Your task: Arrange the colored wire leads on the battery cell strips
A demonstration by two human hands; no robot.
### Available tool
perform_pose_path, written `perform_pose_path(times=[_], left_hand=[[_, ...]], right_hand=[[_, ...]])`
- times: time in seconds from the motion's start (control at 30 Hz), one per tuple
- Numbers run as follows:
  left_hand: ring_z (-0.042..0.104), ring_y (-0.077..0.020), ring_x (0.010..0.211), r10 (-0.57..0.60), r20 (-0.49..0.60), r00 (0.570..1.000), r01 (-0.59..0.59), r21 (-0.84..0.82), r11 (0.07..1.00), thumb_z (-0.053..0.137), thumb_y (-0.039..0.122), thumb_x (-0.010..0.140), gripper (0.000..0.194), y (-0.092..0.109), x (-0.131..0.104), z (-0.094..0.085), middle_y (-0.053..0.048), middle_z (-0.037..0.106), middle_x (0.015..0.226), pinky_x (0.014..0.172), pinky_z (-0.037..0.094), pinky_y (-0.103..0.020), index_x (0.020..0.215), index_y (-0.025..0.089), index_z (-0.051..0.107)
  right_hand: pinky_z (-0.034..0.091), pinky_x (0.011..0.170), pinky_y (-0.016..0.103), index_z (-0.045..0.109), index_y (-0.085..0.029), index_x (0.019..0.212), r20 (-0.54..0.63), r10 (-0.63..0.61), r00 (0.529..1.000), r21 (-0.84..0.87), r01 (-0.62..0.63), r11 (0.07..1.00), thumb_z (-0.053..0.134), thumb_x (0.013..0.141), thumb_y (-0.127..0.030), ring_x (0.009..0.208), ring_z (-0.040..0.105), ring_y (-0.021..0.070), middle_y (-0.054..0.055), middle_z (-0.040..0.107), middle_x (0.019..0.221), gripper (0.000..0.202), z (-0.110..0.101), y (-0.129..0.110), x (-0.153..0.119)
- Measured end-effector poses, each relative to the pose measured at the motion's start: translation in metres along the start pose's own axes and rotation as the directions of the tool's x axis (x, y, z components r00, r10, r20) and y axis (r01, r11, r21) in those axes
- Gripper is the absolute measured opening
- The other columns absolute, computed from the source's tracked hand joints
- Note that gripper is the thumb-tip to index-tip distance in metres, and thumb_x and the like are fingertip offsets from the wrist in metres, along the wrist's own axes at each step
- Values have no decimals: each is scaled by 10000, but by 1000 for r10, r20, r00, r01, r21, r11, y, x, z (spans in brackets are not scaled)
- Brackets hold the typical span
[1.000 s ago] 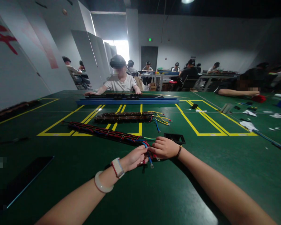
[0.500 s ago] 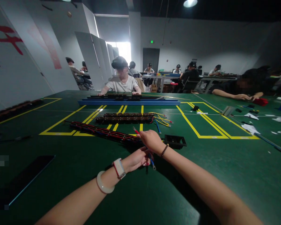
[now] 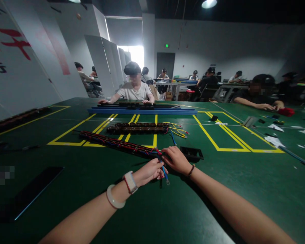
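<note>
A long black power strip assembly [image 3: 119, 143] with red and blue wires along it lies slanting across the green table, its near end at my hands. My left hand [image 3: 152, 170] is closed around the wires at that end. From between its fingers a blue wire [image 3: 164, 172] with a ring terminal points down towards me. My right hand [image 3: 176, 158] pinches a red wire [image 3: 159, 152] just above, its fingertips close to my left hand. Beside my right hand lies a black rectangular frame [image 3: 191, 154]. The exact grip of both hands is partly hidden by the fingers.
Behind lie similar black strips [image 3: 137, 128] with yellow, red and blue leads. Farther back is a long blue rail [image 3: 142, 111], with a person [image 3: 134, 84] seated behind it. A dark flat panel [image 3: 38, 189] lies at left, paper scraps [image 3: 273, 141] at right.
My right hand has turned and lowered, and the red wire that stuck up to its left is now down near the strip's end. My left hand stays in nearly the same place.
</note>
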State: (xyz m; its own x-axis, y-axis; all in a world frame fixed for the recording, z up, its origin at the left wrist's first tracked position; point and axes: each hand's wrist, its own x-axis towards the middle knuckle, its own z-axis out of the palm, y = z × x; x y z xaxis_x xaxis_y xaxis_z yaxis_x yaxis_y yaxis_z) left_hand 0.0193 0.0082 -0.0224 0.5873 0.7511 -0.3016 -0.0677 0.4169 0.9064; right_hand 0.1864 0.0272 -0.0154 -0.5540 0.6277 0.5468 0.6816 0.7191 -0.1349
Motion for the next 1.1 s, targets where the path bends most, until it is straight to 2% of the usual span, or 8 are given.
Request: perform_pose_path(times=[0.2, 0.47, 0.57, 0.7, 0.8, 0.87, 1.0, 1.1], left_hand=[[466, -59, 394, -12, -51, 999, 28, 322, 946, 428, 332, 840, 172, 7, 0, -6, 17, 566, 611, 383, 295, -172, 841, 169, 375], [359, -58, 358, -3, -46, 999, 37, 771, 636, 423, 387, 807, 265, 34, -9, -17, 56, 454, 456, 383, 270, -184, 691, 156, 480], [417, -75, 406, 28, -9, 1000, -7, 834, 552, 436, 406, 796, 286, 37, -10, -19, 46, 463, 464, 419, 312, -189, 660, 159, 486], [414, -87, 348, -44, -3, 999, 29, 799, 601, 329, 474, 830, 358, 31, -8, -19, 37, 496, 488, 384, 312, -210, 723, 167, 479], [433, -99, 378, 107, -53, 993, -16, 829, 558, 261, 431, 862, 387, 33, -8, -19, 25, 492, 497, 415, 344, -227, 703, 168, 495], [486, -115, 482, 362, -104, 926, -65, 903, 425, 295, 347, 866, 332, 38, -9, -22, 7, 519, 559, 499, 386, -244, 684, 170, 510], [534, -180, 832, 738, -20, 675, -34, 998, 58, 338, 265, 868, 249, 47, -8, -35, -60, 586, 823, 799, 408, -339, 776, 175, 551], [493, -192, 1016, 741, 35, 671, -38, 999, -13, 348, 253, 870, 262, 41, -1, -51, -70, 589, 1040, 933, 350, -372, 967, 197, 585]], right_hand=[[376, 761, 328, 499, -170, 1061, -34, 10, 999, 6, -10, 1000, 395, 885, -205, 834, 484, 192, 76, 565, 906, 208, 3, 3, -1], [388, 765, 329, 482, -163, 1084, -16, -18, 1000, 8, 18, 1000, 400, 873, -174, 835, 492, 184, 76, 564, 907, 227, 7, 4, 0], [395, 766, 327, 477, -167, 1088, -9, -33, 999, 25, 33, 999, 401, 869, -165, 835, 496, 181, 76, 562, 909, 231, 8, 4, 1], [420, 740, 326, 474, -171, 1057, -38, -6, 999, 74, 9, 997, 417, 865, -179, 812, 498, 180, 70, 551, 874, 201, 8, 2, 1], [447, 723, 328, 459, -172, 997, -154, 55, 987, 152, -31, 988, 439, 860, -207, 801, 500, 176, 66, 535, 854, 142, 4, 1, -1], [464, 725, 329, 447, -177, 977, -266, 42, 963, 169, 4, 986, 446, 856, -202, 821, 507, 172, 69, 530, 867, 124, -1, -3, 0], [459, 846, 356, 471, -190, 1016, -255, -302, 919, -6, 311, 950, 446, 854, -193, 978, 510, 179, 74, 554, 970, 164, -10, -24, 6], [378, 980, 378, 505, -171, 1067, -42, -469, 882, -171, 456, 873, 410, 875, -194, 1123, 451, 195, 89, 535, 1138, 215, -11, -44, 16]])
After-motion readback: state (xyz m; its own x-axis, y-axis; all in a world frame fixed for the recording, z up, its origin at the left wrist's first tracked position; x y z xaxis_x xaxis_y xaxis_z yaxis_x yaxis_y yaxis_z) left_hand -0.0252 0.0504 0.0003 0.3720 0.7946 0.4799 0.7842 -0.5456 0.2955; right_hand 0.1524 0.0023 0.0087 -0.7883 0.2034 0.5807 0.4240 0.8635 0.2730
